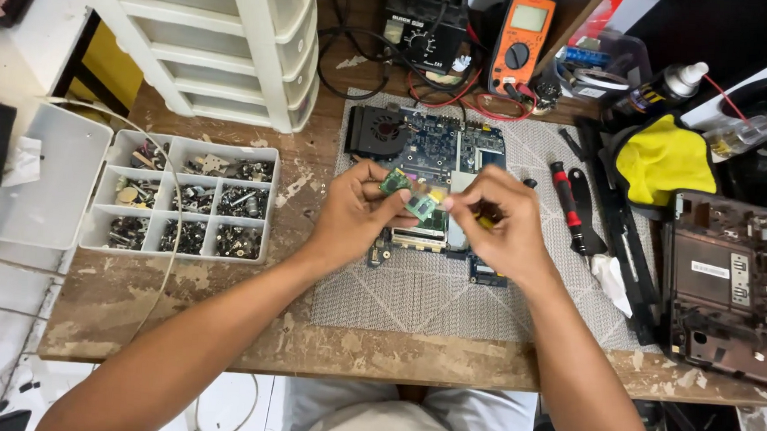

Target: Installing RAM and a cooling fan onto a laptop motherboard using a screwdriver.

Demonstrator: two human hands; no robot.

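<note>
A small green circuit card [408, 195] is held between two bare hands just above a blue laptop motherboard [434, 153], near the middle of a worn wooden workbench [224, 321]. The left hand [358, 213] pinches the card's left end between thumb and fingertips; the right hand [495, 220] pinches its right end, fingers curled close together. The motherboard lies flat on a grey woven mat [414, 294], with a round black cooling fan [379, 129] at its upper left corner. Just right of the right hand, on the mat, lies a red-and-black screwdriver [567, 206]. Further right sit a yellow cloth [662, 159] and a dark, opened laptop shell [725, 286]. Behind the motherboard stand an orange multimeter [519, 40] with red and black leads, and a black control box [426, 32]. To the left of the mat is an open clear organiser tray [186, 196], its compartments filled with screws and small metal parts, and behind it a white drawer unit [236, 45].
</note>
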